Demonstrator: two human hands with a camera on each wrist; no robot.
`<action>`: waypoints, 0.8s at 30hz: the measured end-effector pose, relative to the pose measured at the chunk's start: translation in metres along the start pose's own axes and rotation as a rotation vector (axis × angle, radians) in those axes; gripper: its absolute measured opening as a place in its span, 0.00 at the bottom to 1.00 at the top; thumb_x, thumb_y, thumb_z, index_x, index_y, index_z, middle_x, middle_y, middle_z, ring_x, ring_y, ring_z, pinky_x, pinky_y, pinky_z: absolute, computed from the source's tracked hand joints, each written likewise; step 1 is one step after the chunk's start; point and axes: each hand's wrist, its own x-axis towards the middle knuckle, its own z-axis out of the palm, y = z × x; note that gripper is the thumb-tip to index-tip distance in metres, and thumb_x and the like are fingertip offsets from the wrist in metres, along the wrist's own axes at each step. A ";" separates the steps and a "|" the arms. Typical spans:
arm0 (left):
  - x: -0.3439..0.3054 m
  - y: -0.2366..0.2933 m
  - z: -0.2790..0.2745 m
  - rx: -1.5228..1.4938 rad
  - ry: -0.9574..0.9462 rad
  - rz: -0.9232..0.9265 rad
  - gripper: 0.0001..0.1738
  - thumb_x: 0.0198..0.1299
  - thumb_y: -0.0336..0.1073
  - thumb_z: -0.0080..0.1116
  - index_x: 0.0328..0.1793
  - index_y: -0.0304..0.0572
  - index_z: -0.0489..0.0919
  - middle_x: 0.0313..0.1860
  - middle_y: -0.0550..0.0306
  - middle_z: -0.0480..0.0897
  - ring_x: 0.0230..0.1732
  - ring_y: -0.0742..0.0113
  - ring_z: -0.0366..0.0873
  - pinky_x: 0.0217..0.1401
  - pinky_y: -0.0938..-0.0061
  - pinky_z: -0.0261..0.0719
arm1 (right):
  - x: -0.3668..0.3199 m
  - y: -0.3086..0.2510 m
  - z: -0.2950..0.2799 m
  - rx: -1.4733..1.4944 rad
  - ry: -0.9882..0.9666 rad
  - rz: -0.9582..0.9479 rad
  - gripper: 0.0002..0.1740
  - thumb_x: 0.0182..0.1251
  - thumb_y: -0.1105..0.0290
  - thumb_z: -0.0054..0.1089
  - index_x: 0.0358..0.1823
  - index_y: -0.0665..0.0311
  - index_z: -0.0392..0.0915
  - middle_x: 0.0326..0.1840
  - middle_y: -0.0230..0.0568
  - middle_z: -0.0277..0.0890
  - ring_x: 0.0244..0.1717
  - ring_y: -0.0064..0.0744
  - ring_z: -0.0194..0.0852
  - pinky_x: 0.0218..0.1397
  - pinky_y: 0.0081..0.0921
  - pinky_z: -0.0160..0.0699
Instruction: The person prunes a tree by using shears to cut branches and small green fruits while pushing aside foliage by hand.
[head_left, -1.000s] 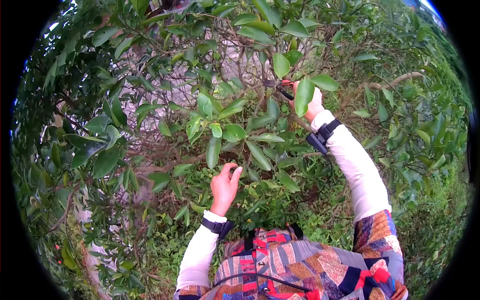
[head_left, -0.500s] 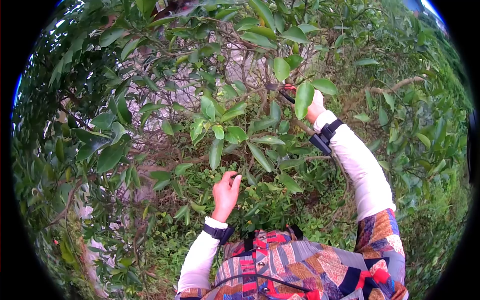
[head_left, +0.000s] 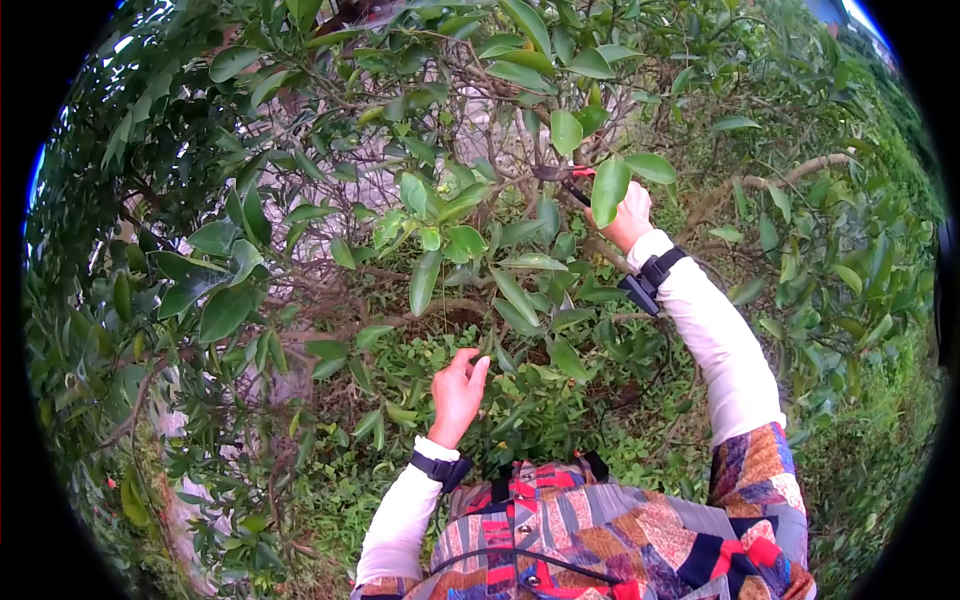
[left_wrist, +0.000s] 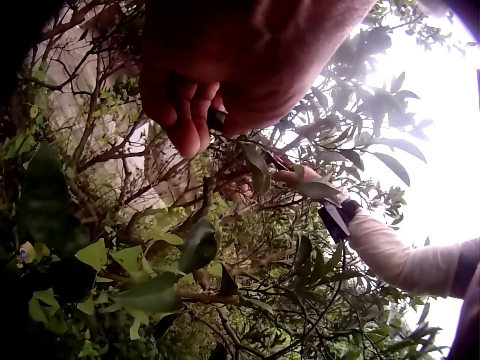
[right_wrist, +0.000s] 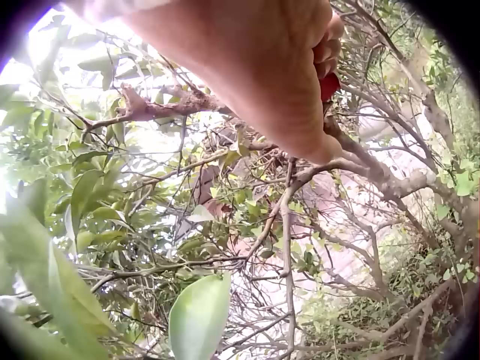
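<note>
My right hand (head_left: 630, 218) grips a pair of pruning shears (head_left: 551, 173) with red and black handles, among the branches at upper right of the head view. A large leaf (head_left: 609, 190) partly covers that hand. In the right wrist view only a bit of red handle (right_wrist: 329, 86) shows beyond the curled fingers, next to a branch (right_wrist: 300, 178). My left hand (head_left: 458, 400) is lower down, raised below a leafy shoot (head_left: 425, 275), its fingers loosely bent and thumb apart. The left wrist view has these fingers (left_wrist: 191, 135) in front of the foliage, holding nothing I can make out.
Dense leafy branches surround both hands. A thick bare branch (head_left: 800, 168) runs toward the right, and a cluster of large leaves (head_left: 215, 275) hangs at left. Low green plants (head_left: 350, 490) cover the ground under the tree.
My left hand has dropped slightly and moved a little right, away from the leafy shoot. The right hand has shifted slightly right and down, still gripping the shears at the branches.
</note>
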 end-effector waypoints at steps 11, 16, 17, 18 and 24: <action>-0.002 -0.014 -0.002 -0.057 -0.032 0.050 0.11 0.72 0.39 0.65 0.43 0.36 0.85 0.20 0.61 0.82 0.18 0.77 0.76 0.22 0.76 0.73 | -0.008 -0.005 -0.006 0.049 0.022 0.124 0.32 0.53 0.54 0.76 0.50 0.67 0.72 0.44 0.53 0.79 0.42 0.59 0.85 0.44 0.51 0.84; 0.001 -0.003 -0.005 -0.041 -0.091 0.011 0.13 0.70 0.44 0.65 0.39 0.41 0.84 0.21 0.54 0.84 0.22 0.57 0.83 0.28 0.64 0.77 | -0.008 0.000 -0.006 0.042 0.108 0.047 0.29 0.51 0.56 0.76 0.47 0.66 0.72 0.39 0.53 0.79 0.40 0.59 0.84 0.43 0.50 0.84; 0.000 0.000 -0.007 -0.052 -0.104 0.016 0.13 0.71 0.41 0.64 0.41 0.38 0.84 0.21 0.57 0.83 0.20 0.68 0.80 0.25 0.70 0.75 | -0.007 0.001 -0.002 0.016 0.131 0.037 0.28 0.51 0.56 0.76 0.47 0.66 0.72 0.39 0.53 0.79 0.40 0.59 0.84 0.43 0.50 0.84; 0.001 0.002 -0.008 -0.061 -0.115 0.019 0.12 0.73 0.39 0.64 0.43 0.36 0.84 0.20 0.61 0.82 0.19 0.78 0.77 0.22 0.77 0.73 | -0.008 0.000 -0.005 0.026 0.112 0.025 0.28 0.52 0.57 0.75 0.47 0.65 0.72 0.41 0.53 0.79 0.42 0.56 0.84 0.44 0.49 0.84; -0.001 -0.016 -0.001 -0.071 -0.081 0.057 0.12 0.73 0.39 0.64 0.44 0.36 0.84 0.21 0.62 0.82 0.18 0.78 0.75 0.22 0.77 0.73 | -0.001 -0.002 0.006 -0.010 0.030 0.085 0.28 0.52 0.57 0.76 0.48 0.64 0.73 0.45 0.51 0.78 0.46 0.51 0.82 0.47 0.46 0.84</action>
